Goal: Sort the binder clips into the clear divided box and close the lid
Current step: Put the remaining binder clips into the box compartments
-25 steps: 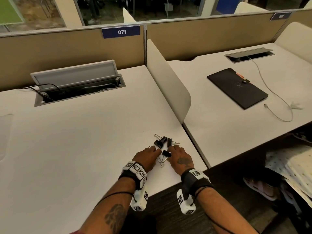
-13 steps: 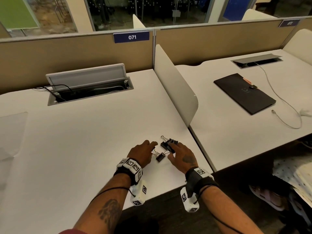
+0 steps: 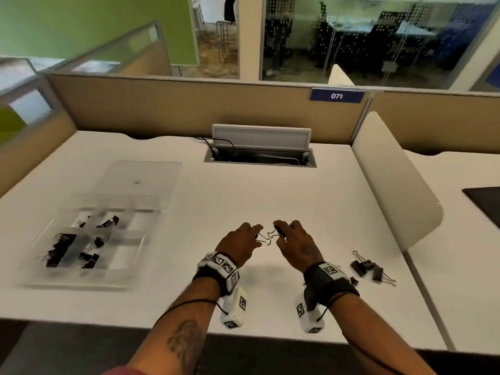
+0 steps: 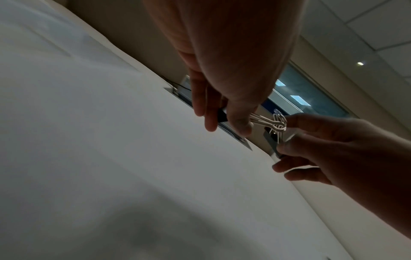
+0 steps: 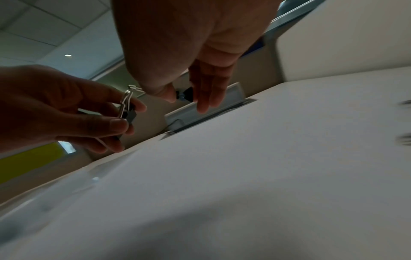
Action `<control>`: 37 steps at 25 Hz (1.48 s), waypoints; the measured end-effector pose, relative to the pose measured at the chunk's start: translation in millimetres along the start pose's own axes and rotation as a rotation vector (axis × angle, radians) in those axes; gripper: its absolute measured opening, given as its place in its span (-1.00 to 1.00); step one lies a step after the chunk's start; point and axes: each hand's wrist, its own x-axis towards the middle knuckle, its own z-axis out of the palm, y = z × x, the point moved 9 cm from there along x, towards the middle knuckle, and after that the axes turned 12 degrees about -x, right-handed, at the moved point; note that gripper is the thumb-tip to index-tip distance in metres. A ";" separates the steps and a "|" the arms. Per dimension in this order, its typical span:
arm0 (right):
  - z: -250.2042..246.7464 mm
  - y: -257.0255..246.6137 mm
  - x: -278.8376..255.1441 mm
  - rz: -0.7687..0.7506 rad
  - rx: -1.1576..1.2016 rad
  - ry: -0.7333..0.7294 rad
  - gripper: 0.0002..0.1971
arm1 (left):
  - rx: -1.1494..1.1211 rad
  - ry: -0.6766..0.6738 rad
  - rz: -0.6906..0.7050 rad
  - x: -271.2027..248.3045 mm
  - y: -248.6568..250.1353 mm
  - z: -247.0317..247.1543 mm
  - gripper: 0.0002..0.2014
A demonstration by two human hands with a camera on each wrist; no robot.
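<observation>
Both hands hover above the white desk (image 3: 270,190). My left hand (image 3: 255,233) pinches one black binder clip (image 4: 222,115). My right hand (image 3: 281,234) pinches another binder clip (image 3: 280,230). Their wire handles (image 4: 278,123) are hooked together between the hands. The right wrist view shows the right hand's clip (image 5: 185,95) and the left hand's clip (image 5: 130,113). The clear divided box (image 3: 81,281) lies at the left with its lid (image 3: 140,180) open and flat behind it; several black clips sit in its compartments. Loose binder clips (image 3: 370,267) lie on the desk right of my right wrist.
An open cable hatch (image 3: 259,152) with cords is set into the desk's far side. A white curved divider (image 3: 392,180) borders the right. A tan partition (image 3: 189,109) runs along the back. A dark folder (image 3: 487,204) lies on the neighbouring desk.
Both hands lifted off the clip pile, each taking a clip, and moved left and up. The head view swung left, bringing the box into sight.
</observation>
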 end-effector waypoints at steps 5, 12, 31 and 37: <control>34.1 -150.5 21.7 -0.185 0.047 0.000 -0.60 | 0.003 0.128 -0.106 -65.6 -110.7 -81.6 -0.56; 97.8 -313.9 40.6 -0.390 -0.015 -0.087 -0.58 | -0.066 0.229 -0.348 -146.7 -256.5 -165.2 -0.53; 156.4 -369.5 72.4 -0.540 -0.193 -0.283 -0.47 | -0.032 0.259 -0.458 -155.3 -335.7 -174.2 -0.38; 166.9 -367.1 73.7 -0.544 -0.306 -0.313 -0.32 | 0.114 0.229 -0.477 -161.6 -342.6 -176.0 -0.19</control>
